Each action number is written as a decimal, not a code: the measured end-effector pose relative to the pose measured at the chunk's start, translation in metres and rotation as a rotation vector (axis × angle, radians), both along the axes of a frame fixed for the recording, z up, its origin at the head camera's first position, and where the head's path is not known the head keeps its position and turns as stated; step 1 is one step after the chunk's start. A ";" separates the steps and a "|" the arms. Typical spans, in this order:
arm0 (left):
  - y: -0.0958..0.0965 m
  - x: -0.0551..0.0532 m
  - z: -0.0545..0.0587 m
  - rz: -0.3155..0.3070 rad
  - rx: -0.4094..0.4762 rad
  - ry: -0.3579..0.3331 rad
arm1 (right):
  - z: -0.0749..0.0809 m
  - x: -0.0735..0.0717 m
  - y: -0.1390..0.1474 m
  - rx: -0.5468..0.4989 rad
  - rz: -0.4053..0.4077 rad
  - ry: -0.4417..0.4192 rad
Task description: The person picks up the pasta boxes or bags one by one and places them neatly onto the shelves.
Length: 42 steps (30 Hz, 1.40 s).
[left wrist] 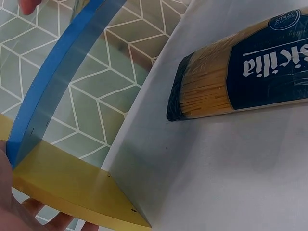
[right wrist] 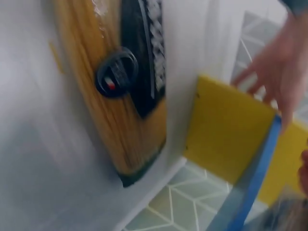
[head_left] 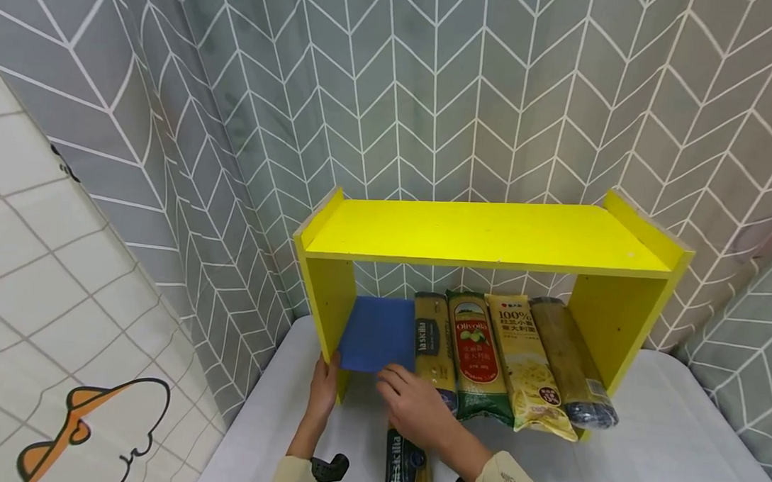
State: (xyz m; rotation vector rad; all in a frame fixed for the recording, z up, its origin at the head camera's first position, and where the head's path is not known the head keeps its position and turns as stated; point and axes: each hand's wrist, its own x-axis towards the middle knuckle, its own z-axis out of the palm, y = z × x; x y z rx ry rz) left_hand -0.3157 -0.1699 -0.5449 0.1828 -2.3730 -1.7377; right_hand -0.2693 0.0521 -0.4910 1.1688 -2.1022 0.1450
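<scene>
My left hand (head_left: 322,391) grips the left side panel (head_left: 330,303) of a yellow shelf unit. In the left wrist view, its fingers (left wrist: 60,219) wrap behind the panel, while the thumb side lies at the end of the blue board (left wrist: 53,62). Over the front edge of that board hovers my right hand (head_left: 418,411), fingers loosely bent and nothing visible in them. Beside it on the board lies a La Sicilia spaghetti pack (head_left: 432,342). Another spaghetti pack (head_left: 406,465) rests on the white table below, partly hidden by the right hand.
Right of the spaghetti on the board lie an Olivoila pasta pack (head_left: 481,351), a yellow pasta pack (head_left: 529,359) and a brownish pack (head_left: 573,364), side by side. The yellow top shelf (head_left: 488,234) spans above them. A patterned grey curtain (head_left: 455,94) hangs behind.
</scene>
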 end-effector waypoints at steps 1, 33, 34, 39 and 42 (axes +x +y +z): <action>0.000 0.000 0.000 0.010 -0.003 0.000 | -0.001 0.003 -0.002 0.027 0.051 0.010; 0.002 -0.001 0.000 -0.014 0.044 -0.024 | -0.079 0.034 0.004 0.325 -0.188 -0.725; 0.002 -0.001 0.000 -0.019 0.045 -0.020 | -0.079 0.034 0.004 0.312 -0.186 -0.738; 0.002 -0.002 0.001 -0.011 0.031 -0.014 | -0.079 0.032 0.009 0.285 -0.133 -0.764; 0.001 -0.003 0.002 0.003 0.024 -0.027 | -0.078 0.032 0.014 0.282 -0.099 -0.767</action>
